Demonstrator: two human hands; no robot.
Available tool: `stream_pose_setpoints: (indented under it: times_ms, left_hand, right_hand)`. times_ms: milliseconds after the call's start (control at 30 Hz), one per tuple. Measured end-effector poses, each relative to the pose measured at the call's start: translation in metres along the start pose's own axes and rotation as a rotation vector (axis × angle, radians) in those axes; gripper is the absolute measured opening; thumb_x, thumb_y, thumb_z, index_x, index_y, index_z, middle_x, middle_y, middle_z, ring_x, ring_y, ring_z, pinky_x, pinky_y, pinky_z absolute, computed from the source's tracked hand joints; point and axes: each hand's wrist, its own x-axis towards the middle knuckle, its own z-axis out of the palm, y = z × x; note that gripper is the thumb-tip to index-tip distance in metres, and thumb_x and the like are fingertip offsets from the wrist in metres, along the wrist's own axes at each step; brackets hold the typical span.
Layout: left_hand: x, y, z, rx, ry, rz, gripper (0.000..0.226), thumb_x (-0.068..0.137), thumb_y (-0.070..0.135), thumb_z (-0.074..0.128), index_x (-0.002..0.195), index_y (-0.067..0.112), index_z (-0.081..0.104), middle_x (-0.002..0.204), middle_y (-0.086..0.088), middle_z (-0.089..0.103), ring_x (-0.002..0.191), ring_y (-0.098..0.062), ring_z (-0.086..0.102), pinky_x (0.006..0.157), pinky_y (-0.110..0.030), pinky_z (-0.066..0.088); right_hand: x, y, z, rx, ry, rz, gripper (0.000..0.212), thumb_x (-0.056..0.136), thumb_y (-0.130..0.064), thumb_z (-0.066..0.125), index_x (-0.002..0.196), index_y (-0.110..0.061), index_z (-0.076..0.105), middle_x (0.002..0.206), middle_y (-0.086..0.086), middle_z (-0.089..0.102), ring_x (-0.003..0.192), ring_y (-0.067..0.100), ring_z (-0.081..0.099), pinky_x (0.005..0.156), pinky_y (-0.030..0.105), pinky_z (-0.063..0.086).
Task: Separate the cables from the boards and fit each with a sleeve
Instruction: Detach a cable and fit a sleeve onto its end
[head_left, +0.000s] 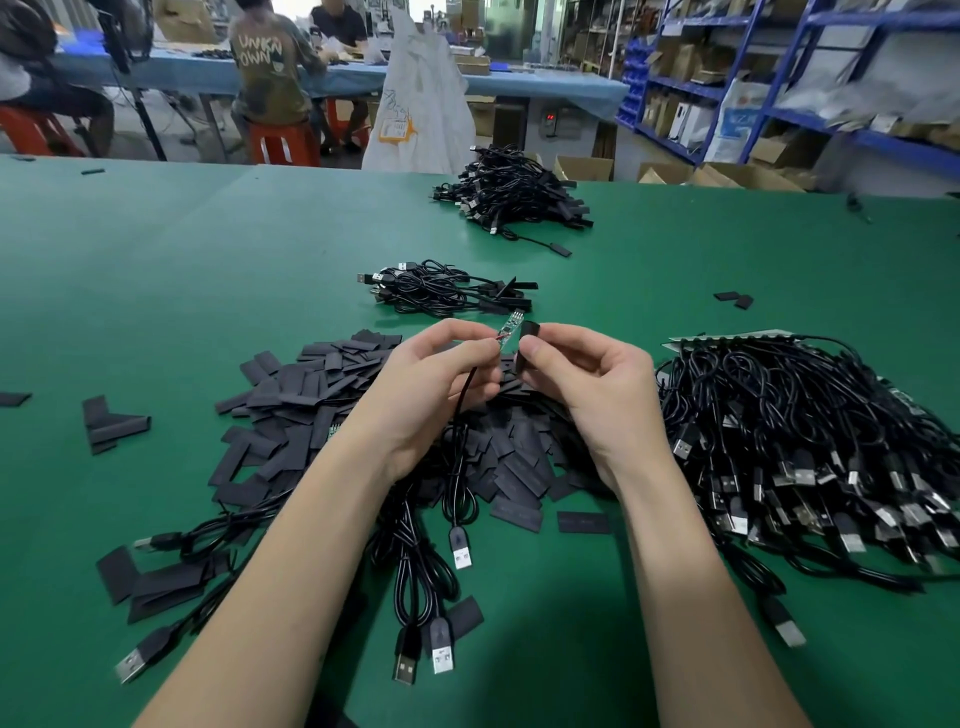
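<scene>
Head view: my left hand pinches the cable just below its little board, raised over the sleeve pile. My right hand pinches one sleeve beside it. Sleeving step, I'd say; next, line its mouth over the board's tip.

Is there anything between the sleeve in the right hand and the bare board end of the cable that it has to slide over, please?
Nothing visible. The left hand pinches the cable just below the small board, whose tip points up, free. The right hand holds the black sleeve right beside it, with only air between them.
</scene>
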Motion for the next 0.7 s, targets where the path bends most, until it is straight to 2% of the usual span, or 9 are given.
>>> stream_pose_setpoints:
  times_ms: [100, 300, 700]
  left_hand:
    - [0.0, 0.0, -0.001, 0.009, -0.005, -0.003, 0.009, 0.093, 0.003, 0.064, 0.09, 0.01, 0.068, 0.07, 0.001, 0.065, 0.064, -0.011, 0.064, 0.064, -0.02, 0.055]
    - [-0.001, 0.001, 0.003, 0.039, -0.053, -0.026, 0.012, 0.093, 0.002, 0.064, 0.085, 0.011, 0.069, 0.073, -0.001, 0.062, 0.063, -0.011, 0.061, 0.063, -0.02, 0.055]
    - [-0.005, 0.002, 0.01, 0.037, -0.102, -0.047, 0.019, 0.092, 0.001, 0.064, 0.079, 0.013, 0.072, 0.071, -0.001, 0.064, 0.061, -0.011, 0.06, 0.061, -0.02, 0.054]
  right_hand:
    - [0.0, -0.003, 0.0, 0.101, 0.03, 0.017, 0.013, 0.084, -0.003, 0.079, 0.083, -0.016, 0.078, 0.085, 0.006, 0.079, 0.08, 0.016, 0.075, 0.071, 0.022, 0.059]
    - [0.003, -0.014, -0.005, 0.474, 0.134, 0.027, 0.006, 0.091, 0.0, 0.068, 0.092, -0.004, 0.072, 0.086, 0.008, 0.074, 0.082, 0.016, 0.072, 0.076, 0.026, 0.06]
    - [0.001, -0.011, -0.001, 0.499, 0.139, 0.0, 0.009, 0.094, 0.001, 0.064, 0.095, -0.004, 0.07, 0.085, 0.007, 0.073, 0.08, 0.014, 0.071, 0.08, 0.026, 0.059]
